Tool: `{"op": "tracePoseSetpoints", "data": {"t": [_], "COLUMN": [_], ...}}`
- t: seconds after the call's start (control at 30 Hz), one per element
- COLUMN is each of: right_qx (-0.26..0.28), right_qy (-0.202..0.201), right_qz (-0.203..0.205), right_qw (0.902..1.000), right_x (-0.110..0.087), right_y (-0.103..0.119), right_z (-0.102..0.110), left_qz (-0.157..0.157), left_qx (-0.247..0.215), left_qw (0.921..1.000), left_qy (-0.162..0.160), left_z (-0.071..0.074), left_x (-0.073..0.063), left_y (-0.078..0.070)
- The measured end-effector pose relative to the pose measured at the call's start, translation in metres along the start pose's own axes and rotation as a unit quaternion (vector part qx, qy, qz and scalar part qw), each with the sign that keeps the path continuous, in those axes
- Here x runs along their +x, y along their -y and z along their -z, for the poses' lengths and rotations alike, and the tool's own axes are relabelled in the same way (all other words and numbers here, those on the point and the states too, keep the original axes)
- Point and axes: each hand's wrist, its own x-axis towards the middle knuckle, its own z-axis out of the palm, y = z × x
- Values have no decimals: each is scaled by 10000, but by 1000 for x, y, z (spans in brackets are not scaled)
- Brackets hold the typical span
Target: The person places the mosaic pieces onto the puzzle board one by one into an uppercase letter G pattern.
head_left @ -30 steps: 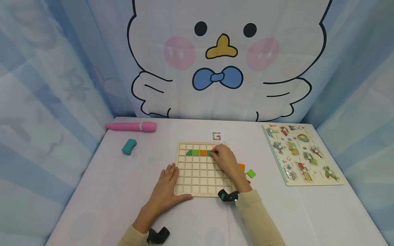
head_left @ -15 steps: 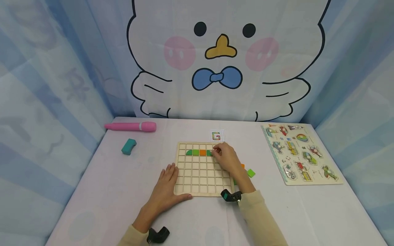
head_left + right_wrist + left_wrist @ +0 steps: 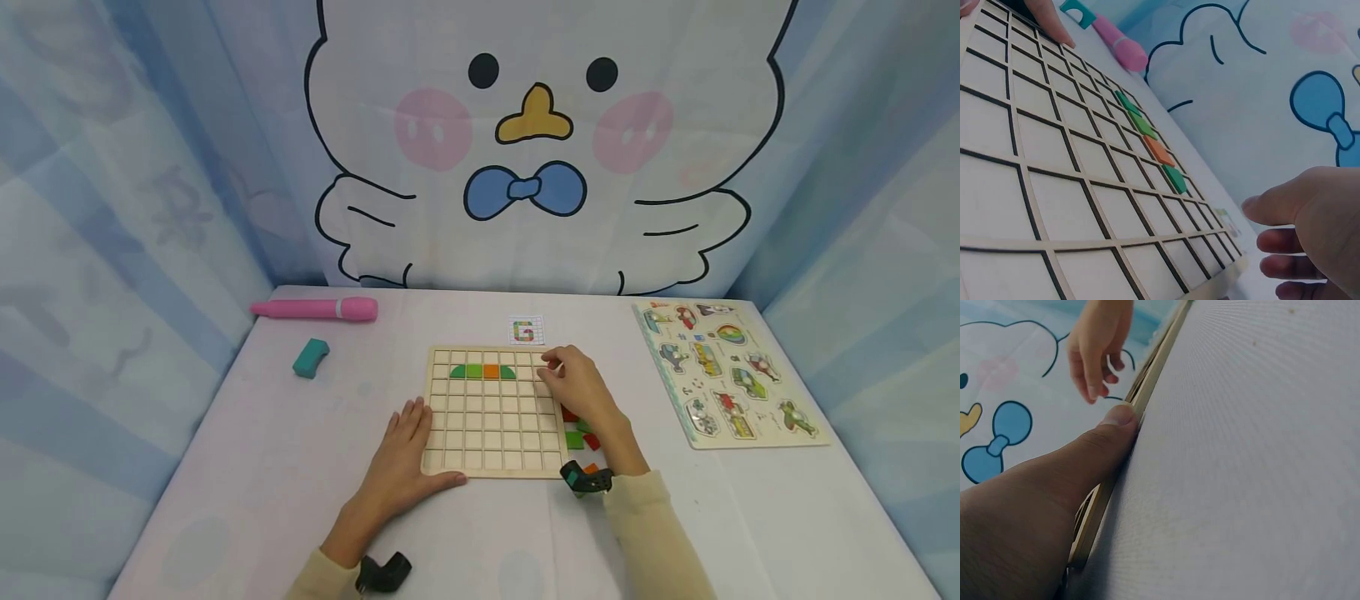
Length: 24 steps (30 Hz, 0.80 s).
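Note:
A wooden grid board [image 3: 480, 421] lies on the table. In one of its upper rows sit a dark green rounded tile [image 3: 458, 372], a light green square tile [image 3: 474, 372], an orange square tile [image 3: 491, 372] and another dark green rounded tile [image 3: 507, 372]. My left hand [image 3: 401, 457] rests at the board's lower left, fingers along its left edge and thumb touching the front edge. Over the upper right edge hovers my right hand [image 3: 583, 387], fingers loosely bent; the right wrist view shows nothing between thumb and fingers.
Several loose coloured tiles [image 3: 574, 440] lie right of the board, partly behind the right forearm. A small pattern card [image 3: 527, 330] is beyond it. A picture puzzle [image 3: 731, 375] lies at right; a teal block [image 3: 311, 358] and pink pen-shaped object [image 3: 311, 309] at left.
My right hand has drawn away from the second dark green tile toward the board's right edge, leaving that tile in its cell. The left hand has stayed in place.

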Motion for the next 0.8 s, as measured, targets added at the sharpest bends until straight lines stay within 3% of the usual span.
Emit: {"op": "tracePoseSetpoints", "data": {"t": [0.8], "right_qx": [-277], "right_qy": [281], "right_qz": [-611], "right_qw": [9974], "right_x": [-36], "right_y": [-26], "right_z": [30], "left_qz": [2], "left_qx": [-71], "left_qw": [10000], "left_qy": [30], "left_z": [1], "left_x": [0], "left_y": [0]}}
